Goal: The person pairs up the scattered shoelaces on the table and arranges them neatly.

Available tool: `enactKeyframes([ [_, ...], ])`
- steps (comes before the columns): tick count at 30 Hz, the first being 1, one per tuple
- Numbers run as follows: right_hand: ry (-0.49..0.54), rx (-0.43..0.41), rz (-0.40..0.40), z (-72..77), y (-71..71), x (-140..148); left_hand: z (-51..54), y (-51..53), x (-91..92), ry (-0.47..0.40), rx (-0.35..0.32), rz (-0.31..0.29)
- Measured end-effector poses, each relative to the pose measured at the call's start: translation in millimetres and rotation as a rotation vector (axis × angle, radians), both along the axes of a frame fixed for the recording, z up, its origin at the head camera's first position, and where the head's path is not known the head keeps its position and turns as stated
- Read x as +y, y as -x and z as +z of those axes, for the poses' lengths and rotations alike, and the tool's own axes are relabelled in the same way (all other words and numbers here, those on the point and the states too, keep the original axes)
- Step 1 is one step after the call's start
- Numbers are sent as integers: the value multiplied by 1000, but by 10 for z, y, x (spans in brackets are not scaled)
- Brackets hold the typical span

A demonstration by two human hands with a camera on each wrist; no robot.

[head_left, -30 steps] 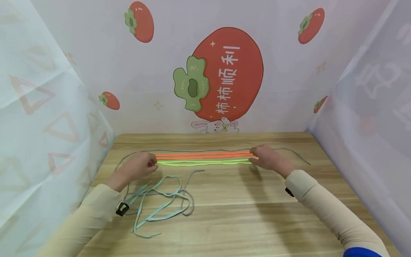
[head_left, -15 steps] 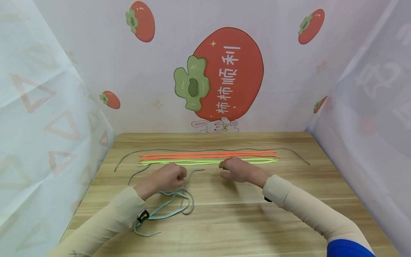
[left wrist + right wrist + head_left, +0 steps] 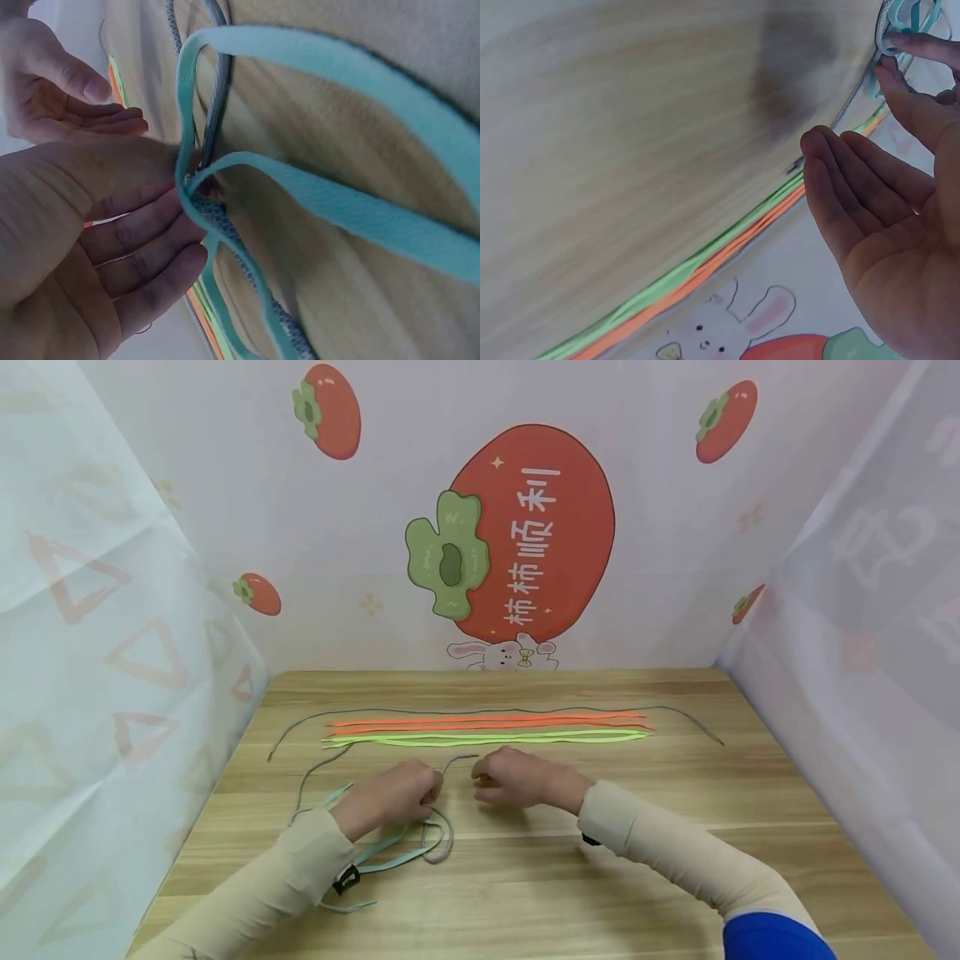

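Beside the tangle in the head view, my left hand [image 3: 396, 795] pinches a grey shoelace [image 3: 221, 82] between thumb and index finger, where a teal shoelace [image 3: 330, 206] crosses it. My fingertips partly hide the pinched spot, so I cannot tell whether they catch the teal lace too. Loops of the teal lace lie below that hand on the table, and the grey lace's free tip [image 3: 468, 757] points right. Just right of this tip hovers my right hand [image 3: 517, 777], fingers relaxed and slightly bent, holding nothing.
Straight orange shoelaces [image 3: 487, 722] and green shoelaces [image 3: 450, 742] lie side by side across the wooden table [image 3: 570, 893]. Behind them stretches another long grey lace [image 3: 420, 711]. A printed wall sheet [image 3: 645, 635] stands at the table's back edge.
Both hands have left the ends of the orange and green laces and come nearer the person. My left hand moved right to the tangle and pinches the grey shoelace; my right hand moved left.
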State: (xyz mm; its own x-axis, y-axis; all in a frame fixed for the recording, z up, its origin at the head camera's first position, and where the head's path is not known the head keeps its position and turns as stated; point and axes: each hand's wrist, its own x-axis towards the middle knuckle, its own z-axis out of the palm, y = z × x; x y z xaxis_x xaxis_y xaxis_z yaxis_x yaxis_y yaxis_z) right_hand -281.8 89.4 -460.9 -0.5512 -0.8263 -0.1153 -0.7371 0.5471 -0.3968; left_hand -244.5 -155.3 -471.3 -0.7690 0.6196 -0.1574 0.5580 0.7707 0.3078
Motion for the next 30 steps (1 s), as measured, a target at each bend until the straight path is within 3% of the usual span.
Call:
enactKeyframes([
  [5, 14, -57, -8, -56, -42, -98, -52, -39, 5, -94, 20, -33],
  [8, 45, -86, -23, -90, -61, -125, -78, -62, 24, -160, 23, -23],
  [20, 187, -271, -40, -142, -85, -151, -84, -126, 131, -367, 16, 79],
  [30, 340, -409, -66, -105, -8, 99, -49, -162, 200, -545, -87, 138],
])
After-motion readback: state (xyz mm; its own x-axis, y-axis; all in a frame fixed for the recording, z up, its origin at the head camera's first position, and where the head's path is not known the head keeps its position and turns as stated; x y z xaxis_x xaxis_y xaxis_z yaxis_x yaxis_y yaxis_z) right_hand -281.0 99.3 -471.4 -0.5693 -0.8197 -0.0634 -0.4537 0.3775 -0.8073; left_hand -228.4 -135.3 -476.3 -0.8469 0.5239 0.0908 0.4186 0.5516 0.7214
